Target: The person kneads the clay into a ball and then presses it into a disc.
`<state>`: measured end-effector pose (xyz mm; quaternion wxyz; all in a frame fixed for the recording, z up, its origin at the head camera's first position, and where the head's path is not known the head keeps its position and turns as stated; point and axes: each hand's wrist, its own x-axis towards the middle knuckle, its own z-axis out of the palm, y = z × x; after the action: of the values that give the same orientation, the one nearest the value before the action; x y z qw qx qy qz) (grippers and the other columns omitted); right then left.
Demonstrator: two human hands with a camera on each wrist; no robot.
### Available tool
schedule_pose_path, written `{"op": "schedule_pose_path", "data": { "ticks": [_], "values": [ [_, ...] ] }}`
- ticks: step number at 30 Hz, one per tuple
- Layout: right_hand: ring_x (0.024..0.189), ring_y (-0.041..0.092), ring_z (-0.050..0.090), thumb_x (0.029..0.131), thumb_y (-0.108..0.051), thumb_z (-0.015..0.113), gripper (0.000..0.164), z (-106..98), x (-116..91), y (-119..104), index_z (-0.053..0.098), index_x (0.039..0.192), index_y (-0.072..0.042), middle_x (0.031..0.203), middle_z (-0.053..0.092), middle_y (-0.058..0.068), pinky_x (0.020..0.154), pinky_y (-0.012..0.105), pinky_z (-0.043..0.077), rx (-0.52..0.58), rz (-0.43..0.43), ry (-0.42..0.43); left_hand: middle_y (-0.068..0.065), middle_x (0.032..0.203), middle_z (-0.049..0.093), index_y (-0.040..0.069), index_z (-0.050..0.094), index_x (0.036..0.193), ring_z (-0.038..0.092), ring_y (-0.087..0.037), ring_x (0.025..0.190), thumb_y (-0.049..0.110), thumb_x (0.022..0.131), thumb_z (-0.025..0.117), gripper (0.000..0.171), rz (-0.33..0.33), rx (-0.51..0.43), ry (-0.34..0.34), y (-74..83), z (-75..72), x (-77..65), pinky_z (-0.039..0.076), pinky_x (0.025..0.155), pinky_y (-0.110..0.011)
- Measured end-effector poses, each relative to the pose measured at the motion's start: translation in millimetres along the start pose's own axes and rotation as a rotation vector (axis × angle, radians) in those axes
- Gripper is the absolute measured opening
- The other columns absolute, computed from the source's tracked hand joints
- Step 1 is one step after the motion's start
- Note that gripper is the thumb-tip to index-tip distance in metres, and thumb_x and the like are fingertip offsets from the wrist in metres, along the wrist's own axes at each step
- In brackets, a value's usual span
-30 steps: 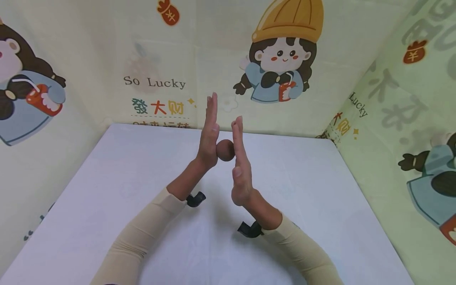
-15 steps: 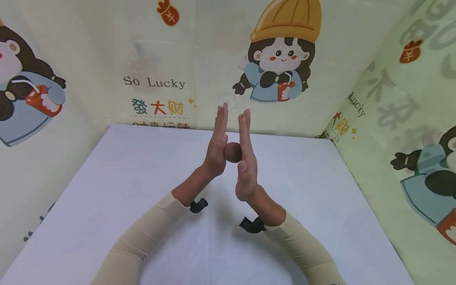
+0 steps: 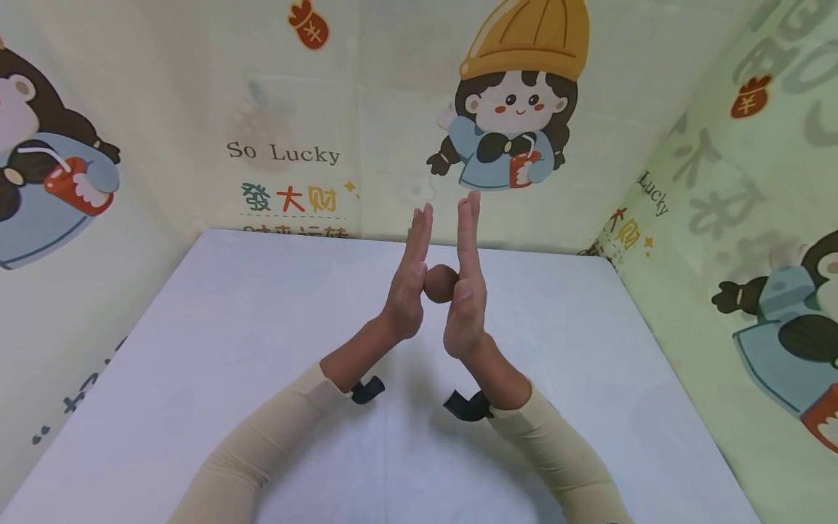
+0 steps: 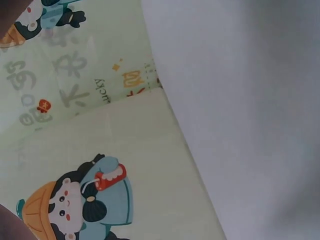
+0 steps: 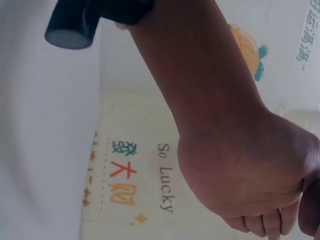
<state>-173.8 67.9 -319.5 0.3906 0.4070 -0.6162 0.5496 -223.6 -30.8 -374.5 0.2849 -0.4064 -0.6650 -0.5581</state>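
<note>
A smooth brown ball [image 3: 440, 284] is held above the table between my two palms. My left hand [image 3: 404, 295] presses it from the left, fingers straight and pointing up and away. From the other side my right hand [image 3: 470, 285] presses it, its fingers also straight. The right wrist view has the left hand [image 5: 245, 170] in front, with part of the ball [image 5: 310, 210] at the right edge. Only dark blurred patches of skin enter the corners of the left wrist view, where the ball is out of sight.
Under the hands lies a white table [image 3: 262, 306]. Printed cloth walls [image 3: 393, 87] with cartoon figures and lettering enclose its back and sides. Dark wrist camera mounts [image 3: 468, 406] stick inward below the forearms.
The ball has shifted right along with both hands. My left hand has slid nearer and lower, while the right hand has risen slightly, so the palms have moved past each other.
</note>
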Motion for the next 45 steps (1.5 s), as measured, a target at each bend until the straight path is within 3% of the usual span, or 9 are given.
{"op": "schedule_pose_path", "data": {
  "ticks": [9, 25, 35, 45],
  "values": [
    [0.160, 0.041, -0.001, 0.111, -0.047, 0.021, 0.082, -8, 5, 10, 0.014, 0.155, 0.022, 0.169, 0.005, 0.035, 0.125, 0.061, 0.000, 0.015, -0.013, 0.010, -0.021, 0.174, 0.011, -0.010, 0.013, 0.163, -0.001, -0.037, 0.161, 0.047, 0.111, 0.011, 0.077, 0.018, -0.055, -0.028, 12.1, 6.3, -2.2, 0.001, 0.127, -0.053],
    [0.160, 0.039, -0.003, 0.112, -0.045, 0.021, 0.079, -10, -1, 26, 0.013, 0.157, 0.019, 0.170, 0.001, 0.033, 0.125, 0.060, 0.002, 0.075, 0.021, -0.014, -0.022, 0.173, 0.010, -0.013, 0.012, 0.161, 0.000, -0.039, 0.160, 0.039, 0.110, 0.017, 0.073, 0.074, -0.105, -0.021, 34.5, 10.7, -1.6, 0.002, 0.126, -0.057],
    [0.160, 0.040, -0.006, 0.112, -0.055, 0.019, 0.087, -4, -10, 29, 0.009, 0.157, 0.019, 0.171, -0.004, 0.030, 0.125, 0.061, 0.004, 0.110, 0.032, -0.056, -0.021, 0.174, 0.007, -0.012, 0.009, 0.162, -0.004, -0.039, 0.160, 0.048, 0.110, 0.016, 0.080, 0.050, -0.154, 0.037, 53.1, 6.1, 9.8, 0.000, 0.127, -0.054],
    [0.160, 0.042, -0.004, 0.111, -0.059, 0.019, 0.091, 2, -17, 31, 0.010, 0.156, 0.020, 0.171, -0.001, 0.031, 0.125, 0.061, 0.003, 0.097, 0.050, -0.096, -0.027, 0.172, 0.007, -0.015, 0.006, 0.161, -0.006, -0.038, 0.160, 0.048, 0.111, 0.017, 0.081, 0.071, -0.183, 0.112, 63.7, -1.9, 20.5, -0.003, 0.126, -0.055]
  ]
}}
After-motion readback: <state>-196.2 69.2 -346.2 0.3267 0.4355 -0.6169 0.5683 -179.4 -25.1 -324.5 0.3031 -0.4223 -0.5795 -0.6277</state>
